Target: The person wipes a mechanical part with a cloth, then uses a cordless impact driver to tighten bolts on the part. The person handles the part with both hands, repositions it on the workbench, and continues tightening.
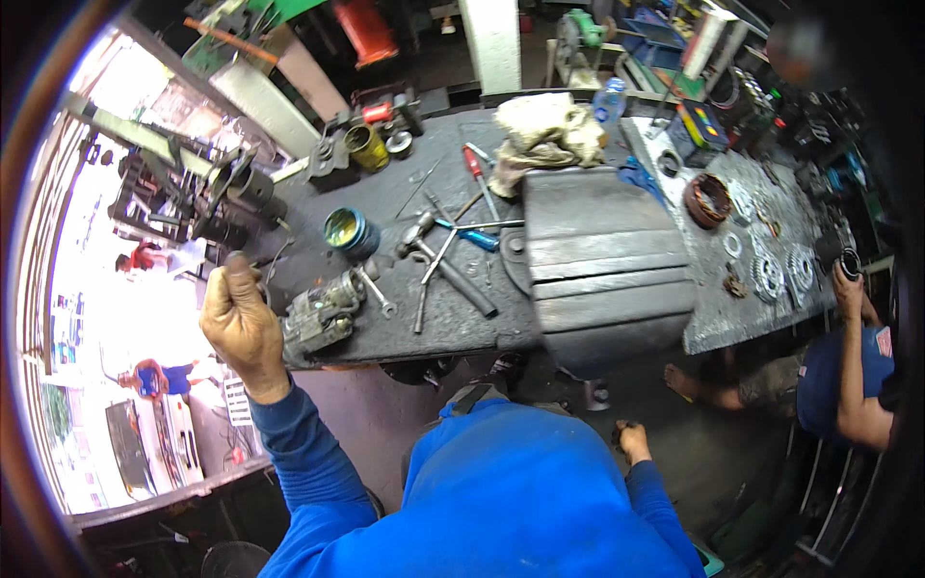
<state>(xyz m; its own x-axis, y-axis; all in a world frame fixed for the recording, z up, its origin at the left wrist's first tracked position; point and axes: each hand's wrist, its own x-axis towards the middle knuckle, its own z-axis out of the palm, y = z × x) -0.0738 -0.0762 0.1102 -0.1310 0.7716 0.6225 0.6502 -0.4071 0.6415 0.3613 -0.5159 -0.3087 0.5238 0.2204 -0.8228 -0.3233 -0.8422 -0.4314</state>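
Observation:
My left hand (241, 323) is raised beyond the bench's left front edge, fingers curled closed; whatever they may hold is hidden. Beside it on the bench lies a greasy metal machine part (323, 313) with a rounded housing. My right hand (634, 443) is low, closed around something small and dark that I cannot make out. Just above that hand is the screw end (596, 394) of a large grey bench vise (612, 260), whose body covers part of the bench. A hammer (453, 275), a four-way wrench (438, 258) and a combination spanner (378, 294) lie between the machine part and the vise.
The dark workbench (385, 197) also bears an open blue tin (349, 231), a yellow can (366, 146), a red-handled screwdriver (474, 164) and rags (544, 135). At right, a copper-wound coil (708, 200) and metal parts cover a plate. A co-worker (848, 371) sits there, holding a dark ring-shaped part.

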